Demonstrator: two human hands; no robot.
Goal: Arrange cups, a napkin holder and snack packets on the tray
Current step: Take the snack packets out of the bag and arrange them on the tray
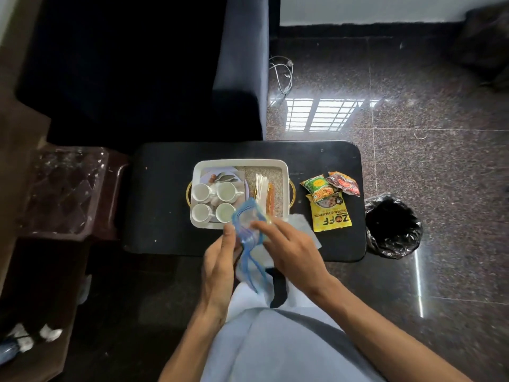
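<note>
Cups (226, 192) stand on tray (239, 162); left hand (219, 260) and right hand (292, 249) pinch seemingly a plastic bag (248, 235)

**Inspector:** Position of the tray?

**Assistant:** The tray (239, 162) sits on the table (165, 188), about midway along it.

**Inspector:** Contents?

**Assistant:** Left half holds four cups, two by two: far-left cup (201, 192), far-right cup (226, 191), near-left cup (200, 212) and near-right cup (224, 211). The napkin holder (263, 188) stands in the right half, just beside them.

**Inspector:** Packets?

**Assistant:** Three, on the table right of the tray. The largest packet (332, 213) lies nearest. The middle packet (316, 186) overlaps its far edge, and the rightmost packet (344, 183) is beside that.

**Inspector:** Anything else?

**Assistant:** The left hand (220, 260) and right hand (286, 249) hold a plastic bag (248, 230) over the tray's near rim. A bin (392, 227) stands on the floor, right of the table.
</note>
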